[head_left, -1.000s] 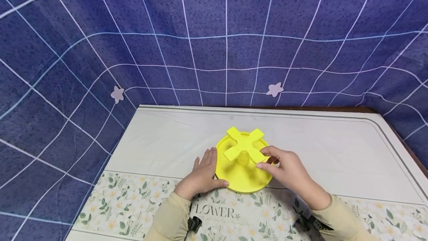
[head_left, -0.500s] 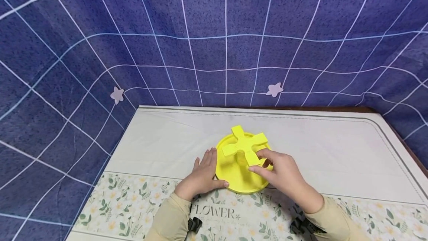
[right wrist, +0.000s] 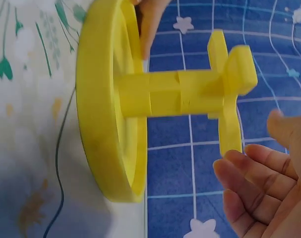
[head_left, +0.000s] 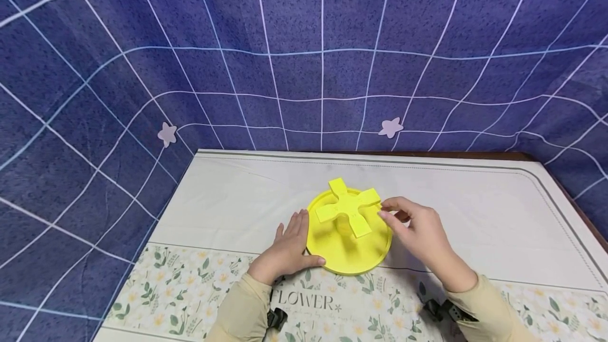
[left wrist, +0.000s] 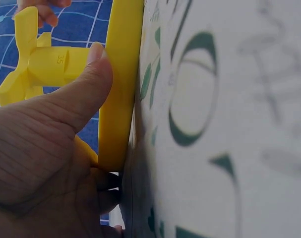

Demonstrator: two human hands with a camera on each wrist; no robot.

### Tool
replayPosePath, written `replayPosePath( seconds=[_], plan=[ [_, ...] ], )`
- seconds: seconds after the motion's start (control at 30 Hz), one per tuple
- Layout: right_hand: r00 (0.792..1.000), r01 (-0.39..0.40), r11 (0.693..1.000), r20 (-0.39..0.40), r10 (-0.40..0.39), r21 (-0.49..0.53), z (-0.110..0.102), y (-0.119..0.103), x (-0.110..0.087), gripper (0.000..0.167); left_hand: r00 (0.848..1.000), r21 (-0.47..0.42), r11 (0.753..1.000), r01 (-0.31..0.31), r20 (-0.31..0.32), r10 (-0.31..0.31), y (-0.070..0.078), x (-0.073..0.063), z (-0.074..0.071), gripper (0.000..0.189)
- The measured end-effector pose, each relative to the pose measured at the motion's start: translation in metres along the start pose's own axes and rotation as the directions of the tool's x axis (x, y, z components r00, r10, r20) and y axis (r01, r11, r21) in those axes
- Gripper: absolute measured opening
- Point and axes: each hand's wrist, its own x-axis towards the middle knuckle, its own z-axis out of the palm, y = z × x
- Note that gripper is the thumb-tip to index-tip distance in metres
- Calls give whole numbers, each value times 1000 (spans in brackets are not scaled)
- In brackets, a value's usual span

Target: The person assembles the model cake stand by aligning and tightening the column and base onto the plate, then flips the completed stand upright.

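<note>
A yellow round dish (head_left: 349, 263) stands on the table, a short column (left wrist: 66, 67) marked "35" rising from its middle. On the column sits a yellow four-armed cross-shaped knob (head_left: 345, 206). My left hand (head_left: 287, 252) rests along the dish's left side, fingers straight against the rim and thumb reaching to its front edge. In the left wrist view the thumb (left wrist: 86, 82) lies over the rim. My right hand (head_left: 418, 231) is beside the knob's right arm. The right wrist view shows its fingertips (right wrist: 232, 158) right at one arm's end, with the thumb apart.
A white table cover (head_left: 475, 210) with a floral band (head_left: 190, 284) lies under everything. Behind and to the left hangs a blue gridded curtain (head_left: 294, 67) with star shapes. Each wrist wears a black strap (head_left: 275, 319).
The cross-shaped knob has turned clockwise as seen from above, with my right hand pinching one arm. That hand has since let go and moved up and right to another arm. My left hand stays put.
</note>
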Motion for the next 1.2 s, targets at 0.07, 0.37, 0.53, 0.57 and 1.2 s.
replayPosePath(
  seconds=[0.07, 0.37, 0.53, 0.57, 1.2],
  plan=[
    [1000, -17, 1000, -6, 17, 11, 0, 5, 3, 11, 1000, -1, 1000, 1, 0, -1, 0, 0, 0, 111],
    [983, -150, 950, 148, 112, 275, 7, 23, 15, 28, 1000, -2, 1000, -1, 3, 1, 0, 0, 0, 111],
    [967, -191, 925, 227, 119, 330, 11, 26, 19, 35, 1000, 1, 1000, -3, 2, 3, -1, 1, 1, 112],
    [965, -192, 925, 236, 117, 326, 11, 26, 19, 35, 1000, 0, 1000, -2, 1, 2, -1, 1, 1, 112],
    [975, -172, 946, 183, 123, 276, 3, 23, 2, 23, 1000, -1, 1000, 1, 3, -1, -1, 2, 1, 111]
  ],
)
